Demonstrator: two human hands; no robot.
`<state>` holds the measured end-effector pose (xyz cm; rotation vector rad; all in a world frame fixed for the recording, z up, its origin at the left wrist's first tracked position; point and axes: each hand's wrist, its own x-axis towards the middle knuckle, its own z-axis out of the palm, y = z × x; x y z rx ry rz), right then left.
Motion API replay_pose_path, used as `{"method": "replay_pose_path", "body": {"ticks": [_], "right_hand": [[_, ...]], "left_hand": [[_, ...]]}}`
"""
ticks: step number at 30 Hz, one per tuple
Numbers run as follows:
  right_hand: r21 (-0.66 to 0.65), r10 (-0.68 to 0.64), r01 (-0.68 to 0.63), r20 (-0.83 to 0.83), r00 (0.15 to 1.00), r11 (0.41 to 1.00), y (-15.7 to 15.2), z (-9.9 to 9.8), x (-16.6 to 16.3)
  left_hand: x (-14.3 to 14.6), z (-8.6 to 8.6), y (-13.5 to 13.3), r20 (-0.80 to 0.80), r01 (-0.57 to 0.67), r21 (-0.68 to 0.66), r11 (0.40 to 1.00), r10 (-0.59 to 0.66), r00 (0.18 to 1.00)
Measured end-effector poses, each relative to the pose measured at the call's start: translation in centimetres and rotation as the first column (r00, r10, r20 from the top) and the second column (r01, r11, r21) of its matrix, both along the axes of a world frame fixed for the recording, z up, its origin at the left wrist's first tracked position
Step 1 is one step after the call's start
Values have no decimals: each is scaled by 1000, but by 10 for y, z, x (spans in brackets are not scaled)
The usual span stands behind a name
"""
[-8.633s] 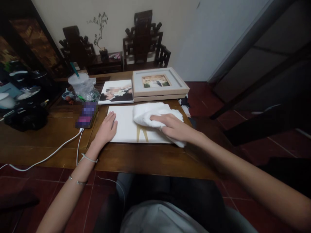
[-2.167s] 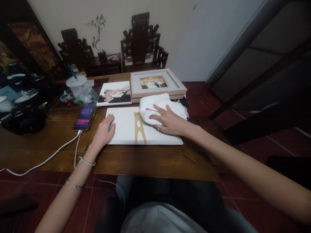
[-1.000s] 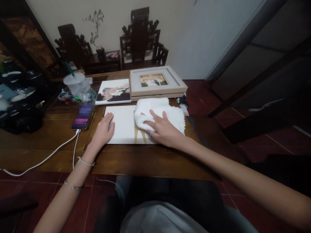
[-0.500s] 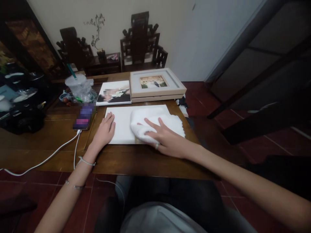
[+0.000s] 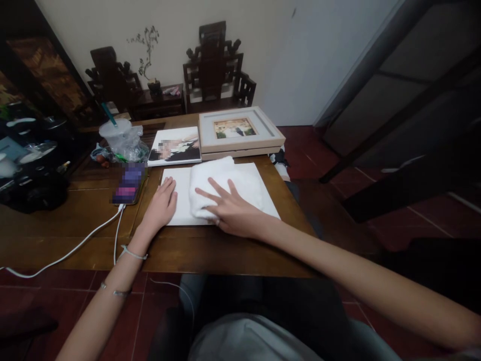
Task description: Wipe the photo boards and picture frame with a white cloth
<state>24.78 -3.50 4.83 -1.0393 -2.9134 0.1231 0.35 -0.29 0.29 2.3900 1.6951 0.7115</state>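
A plain white panel point(image 5: 177, 193) lies flat near the front edge of the wooden table. Its left end is under my left hand point(image 5: 161, 201), which rests flat with the fingers stretched out. A folded white cloth point(image 5: 240, 175), towel-like and thick, covers the middle and part of the right of the panel. On top of this cloth my right hand point(image 5: 229, 208) presses down with its fingers spread apart. The thumb side is partly hidden by a fold of the cloth.
Behind the panel are a photo print point(image 5: 176, 145) and a wooden picture frame point(image 5: 240, 130) stacked on another. To the left lie a phone point(image 5: 131, 183) with a white cable point(image 5: 90, 230), a plastic cup point(image 5: 116, 131) and a black camera point(image 5: 35, 185).
My right hand and the white cloth have slid left across the panel, baring its right corner. My left hand has stayed in place.
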Motion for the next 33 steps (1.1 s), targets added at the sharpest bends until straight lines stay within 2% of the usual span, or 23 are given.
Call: {"method": "replay_pose_path", "body": {"ticks": [4, 7, 11, 17, 21, 24, 27, 30, 33], "right_hand": [[-55, 84, -85, -20, 996, 995, -45, 2, 8], [-112, 142, -145, -36, 989, 983, -53, 6, 14], [-131, 138, -147, -80, 987, 980, -22, 10, 16], [-54, -55, 47, -146, 988, 997, 46, 5, -11], [18, -114, 116, -84, 990, 993, 56, 1, -29], [59, -34, 35, -11, 999, 998, 37, 0, -29], [59, 69, -70, 15, 997, 996, 2, 0, -21], [23, 169, -169, 3, 986, 985, -34, 2, -11], [-55, 209, -209, -18, 978, 976, -54, 8, -6]], "left_hand": [[1, 0, 0, 2, 5, 10, 1000, -5, 1000], [2, 1, -1, -7, -1, -3, 1000, 1, 1000], [3, 3, -2, -13, -1, -14, 1000, 1, 1000], [0, -1, 1, 12, 10, -3, 1000, -10, 1000], [-1, -2, 2, 16, 18, 2, 1000, -18, 1000], [0, 0, 1, 3, 10, -10, 1000, -10, 1000], [1, 2, 0, -6, 4, -23, 1000, -4, 1000], [1, 4, -1, -14, 1, -30, 1000, -2, 1000], [0, 4, -1, -12, 9, -34, 999, -10, 1000]]}}
